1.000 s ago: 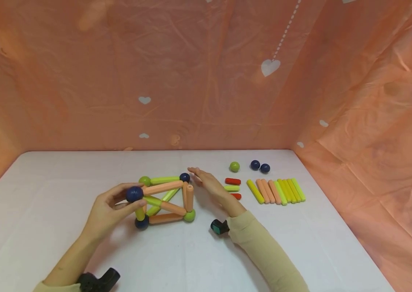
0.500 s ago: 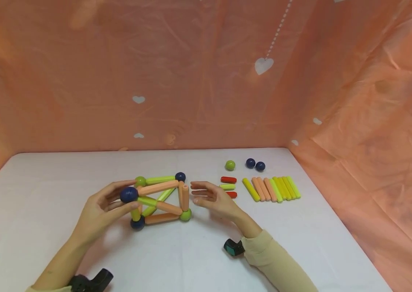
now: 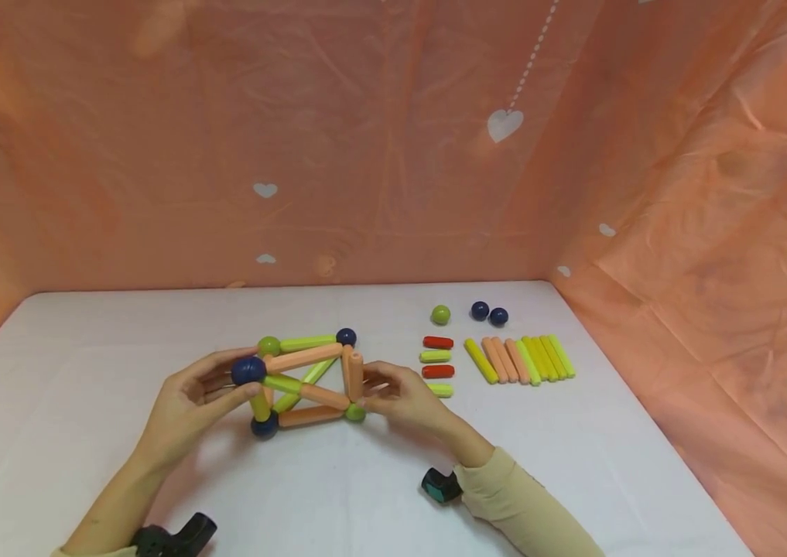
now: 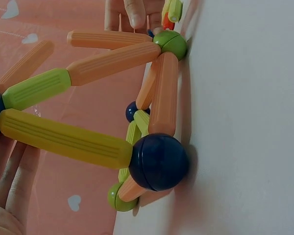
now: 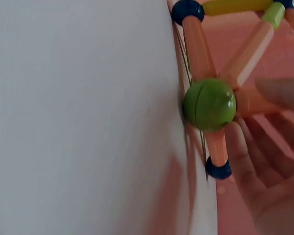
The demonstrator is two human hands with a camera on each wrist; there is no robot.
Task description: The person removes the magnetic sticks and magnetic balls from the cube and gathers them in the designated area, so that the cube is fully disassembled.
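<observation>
Editor: Where did the rod-and-ball frame (image 3: pixel 323 396) stand?
Photographer: Upright on the white bench (image 3: pixel 330 495), between a person's two hands. At the frame's left, the left hand (image 3: pixel 187 394) kept its grip clamped round the navy ball (image 3: pixel 248 370) of the near upper corner, as it had half a second earlier.
Editor: And the right hand (image 3: pixel 403 398)?
Photographer: That had changed. Half a second before, it hung just off the frame's right side, fingers apart; now thumb and fingers pinched the upright orange rod (image 3: pixel 356 377) at the frame's near right corner, just above the green ball (image 3: pixel 355 412) at its foot.
Editor: What lay around it?
Photographer: Right of the frame, four short rods (image 3: pixel 438 371), red and lime, the nearest newly uncovered by the hand. Farther right of it lay a row of longer rods (image 3: pixel 517 361).
</observation>
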